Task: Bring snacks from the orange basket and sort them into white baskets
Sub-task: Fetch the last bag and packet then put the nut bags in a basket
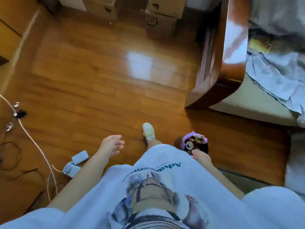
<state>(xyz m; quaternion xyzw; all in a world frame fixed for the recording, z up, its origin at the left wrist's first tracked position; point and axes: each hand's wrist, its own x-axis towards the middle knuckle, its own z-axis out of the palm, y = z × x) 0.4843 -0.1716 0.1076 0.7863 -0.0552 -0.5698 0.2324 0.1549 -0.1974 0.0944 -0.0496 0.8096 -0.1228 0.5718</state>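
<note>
I look down at a wooden floor while standing. My right hand [201,157] hangs by my right side and grips a bundle of snacks [193,142]: a purple packet, a small can seen end-on and a dark packet. My left hand [113,144] is held out in front of my left side, fingers apart and empty. No orange basket and no white baskets are in view.
A wooden bed frame [219,66] with grey bedding [277,66] stands at the right. Cardboard boxes [158,19] are stacked at the far wall. Cables [38,146] and a white charger [80,157] lie on the floor at my left. My shoe [148,130] steps forward.
</note>
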